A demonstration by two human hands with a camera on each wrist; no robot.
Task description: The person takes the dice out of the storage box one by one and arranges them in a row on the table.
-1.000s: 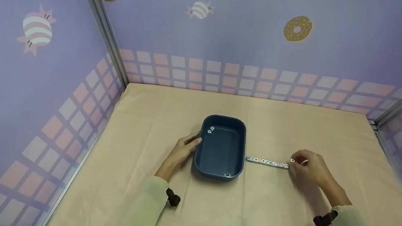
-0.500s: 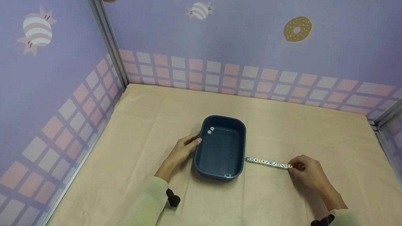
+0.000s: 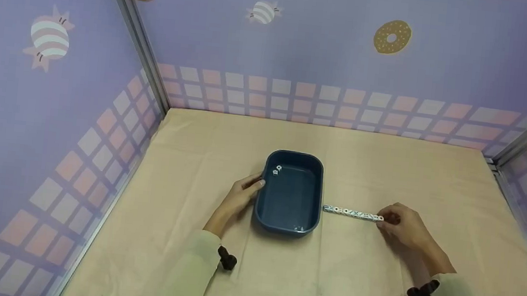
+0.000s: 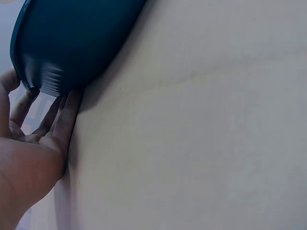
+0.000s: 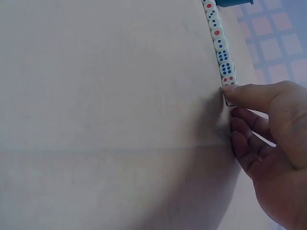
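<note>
My left hand [image 3: 238, 195] rests at the left side of a dark blue rectangular tray [image 3: 256, 210]. In the left wrist view its fairly straight fingers [image 4: 67, 120] touch the tray's outer wall, the thumb up near the rim. Two small white dice [image 3: 277, 170] lie in the tray's far left corner. A straight row of white dice [image 3: 351, 213], with red and blue pips, runs rightward from the tray's right side. My right hand [image 3: 406, 225] pinches the die [image 5: 229, 87] at the row's right end, thumb against its near side; the fingertips partly hide it.
Several small pale pieces [image 3: 299, 229] show at the tray's near right corner. A beige cloth [image 3: 280, 280] covers the table. Purple walls [image 3: 321, 52] with a checked band stand behind and at both sides, with metal posts [image 3: 136, 34] at the corners.
My right hand has lowered a die from just above the row's right end to its place in line, and keeps its fingers on it. My left hand and the tray stay put.
</note>
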